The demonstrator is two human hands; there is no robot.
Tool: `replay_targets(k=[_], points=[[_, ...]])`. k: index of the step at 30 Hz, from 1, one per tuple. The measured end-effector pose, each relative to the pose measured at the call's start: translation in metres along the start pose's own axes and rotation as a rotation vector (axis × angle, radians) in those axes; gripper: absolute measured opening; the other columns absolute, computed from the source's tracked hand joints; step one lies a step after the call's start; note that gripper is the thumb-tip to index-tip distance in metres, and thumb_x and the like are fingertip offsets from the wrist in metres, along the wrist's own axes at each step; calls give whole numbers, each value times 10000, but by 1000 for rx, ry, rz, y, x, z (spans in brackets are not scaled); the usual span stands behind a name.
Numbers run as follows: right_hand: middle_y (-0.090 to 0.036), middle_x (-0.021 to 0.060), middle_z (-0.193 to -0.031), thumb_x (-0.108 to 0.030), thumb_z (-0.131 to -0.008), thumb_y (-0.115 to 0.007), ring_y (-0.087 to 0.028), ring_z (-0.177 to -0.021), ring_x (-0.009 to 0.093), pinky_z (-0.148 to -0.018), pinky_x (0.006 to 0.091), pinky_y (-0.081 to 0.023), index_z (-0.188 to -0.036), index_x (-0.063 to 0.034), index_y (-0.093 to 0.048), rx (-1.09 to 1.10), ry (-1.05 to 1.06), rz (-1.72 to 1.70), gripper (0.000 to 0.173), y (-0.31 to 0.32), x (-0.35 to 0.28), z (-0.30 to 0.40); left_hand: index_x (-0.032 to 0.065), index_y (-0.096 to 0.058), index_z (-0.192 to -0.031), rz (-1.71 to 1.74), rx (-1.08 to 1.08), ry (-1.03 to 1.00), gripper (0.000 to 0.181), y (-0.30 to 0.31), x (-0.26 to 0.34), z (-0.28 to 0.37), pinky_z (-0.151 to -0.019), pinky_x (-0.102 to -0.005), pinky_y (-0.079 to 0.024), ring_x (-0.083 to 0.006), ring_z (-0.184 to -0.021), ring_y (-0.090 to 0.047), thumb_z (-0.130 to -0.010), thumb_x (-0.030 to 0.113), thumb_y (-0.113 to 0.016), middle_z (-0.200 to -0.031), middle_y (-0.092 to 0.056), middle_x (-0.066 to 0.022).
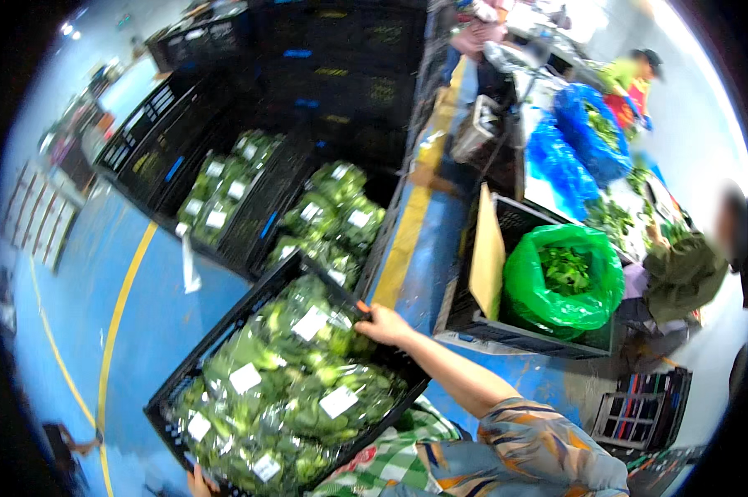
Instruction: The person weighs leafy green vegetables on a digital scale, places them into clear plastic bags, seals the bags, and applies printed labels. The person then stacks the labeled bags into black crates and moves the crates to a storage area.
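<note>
A black plastic crate (190, 359) is held level before my body, filled with leafy green vegetables in clear plastic bags (287, 385). White labels bearing print sit on several of the bags. My right hand (383, 324) grips the crate's far right rim, beside an orange mark. At the near left end, my left hand (200, 482) is on the rim, partly cut off by the picture's lower edge. Just beyond stand two more black crates, one with bagged greens (333, 217) and another with similar bags (224, 186).
Tall stacks of black crates (349, 74) rise ahead. To the right, a green plastic bag of leaves (563, 286) stands in a dark crate near a worktable with blue bags (591, 130). Several people work there. Yellow lines (122, 310) cross the blue floor (181, 310).
</note>
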State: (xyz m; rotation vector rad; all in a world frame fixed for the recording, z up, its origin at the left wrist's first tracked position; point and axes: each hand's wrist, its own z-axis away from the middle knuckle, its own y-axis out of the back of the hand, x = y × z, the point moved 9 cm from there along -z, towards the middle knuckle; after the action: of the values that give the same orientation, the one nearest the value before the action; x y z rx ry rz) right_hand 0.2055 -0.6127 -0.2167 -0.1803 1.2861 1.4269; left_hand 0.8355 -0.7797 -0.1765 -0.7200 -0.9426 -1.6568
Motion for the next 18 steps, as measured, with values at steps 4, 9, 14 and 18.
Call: replay_targets(k=[4,9,14,18], points=[[-600,255,-897,-444,-724,-627,-591,-894,356,-777,388,-447,-960,62,-531,27,12,-41,566,4,-12,8,114,-422,-912,9,239,27,219,13,0,21,-326,-272,-306,-116,-360,-358,-880,288,-550,-498,-319,12],[-604,238,-926,-432,-732,-615,-588,-920,354,-791,405,-448,-977,20,-526,10,-5,-25,522,0,-3,1,121,-423,-958,-46,251,7,238,8,2,24,-338,-267,-316,-115,-365,-364,-879,304,-553,-507,-334,15],[-601,249,-959,-423,-732,-615,-583,-955,352,-826,396,-444,-1036,43,-518,-2,19,3,565,-3,-6,-3,104,-423,-929,-42,212,2,271,7,2,30,-326,-266,-312,-111,-356,-359,-866,322,-571,-502,-332,22],[-610,246,-848,-418,-717,-643,-607,-831,339,-727,396,-460,-870,56,-545,69,54,-3,508,2,-2,-4,120,-401,-863,-18,294,47,243,2,5,35,-370,-259,-308,-100,-398,-372,-866,278,-586,-533,-362,21]])
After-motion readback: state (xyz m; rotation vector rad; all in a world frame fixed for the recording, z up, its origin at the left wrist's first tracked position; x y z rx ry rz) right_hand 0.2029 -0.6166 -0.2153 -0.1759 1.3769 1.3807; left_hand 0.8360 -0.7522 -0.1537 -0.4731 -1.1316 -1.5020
